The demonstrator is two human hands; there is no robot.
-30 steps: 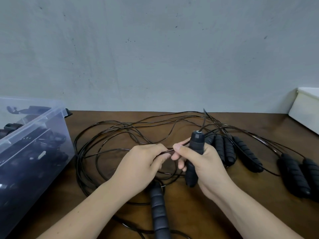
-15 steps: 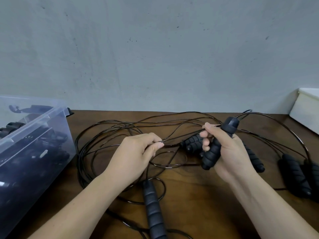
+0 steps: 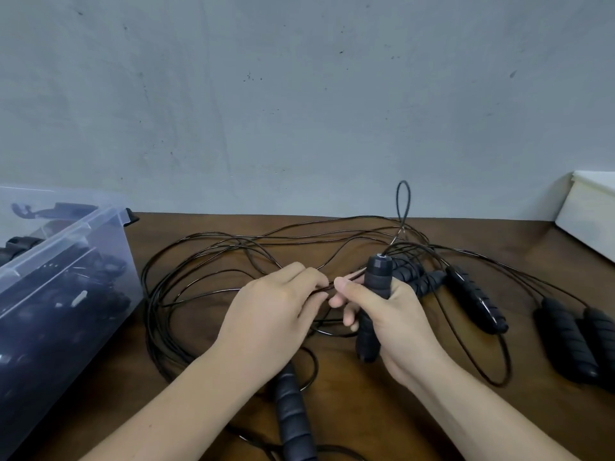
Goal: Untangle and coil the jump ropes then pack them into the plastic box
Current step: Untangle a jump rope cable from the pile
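While the right hand [image 3: 396, 314] clenches one black jump-rope handle [image 3: 376, 287] and holds it nearly upright above the tabletop [image 3: 366, 414], cap end uppermost, the left hand [image 3: 276, 307] sits just beside it with its fingers [image 3: 309, 277] curled, pinching a thin black cord [image 3: 321, 289] that reaches across to the right thumb. A thin wire leaves the cap of the held handle and rises into a narrow loop [image 3: 403, 201] standing up against the grey wall [image 3: 299, 94]. Behind and to the left of both hands a loose tangle of cords [image 3: 233, 242] sprawls over the brown wood in wide overlapping curves, some strands passing under the left wrist. A second handle [image 3: 294, 417] lies flat near the bottom edge, partly under the left forearm, pointing toward the viewer. Just behind the right hand two ribbed handles [image 3: 422, 277] lie close together, and another handle [image 3: 476, 299] lies to their right, angled away; whether they touch cannot be told. Farther right, a pair of handles [image 3: 565, 341] lies side by side near the frame's edge. The clear plastic box [image 3: 76, 236] stands at the far left with dark rope gear inside, too blurred to make out piece by piece. A white container [image 3: 589, 221] sits at the right rear corner.
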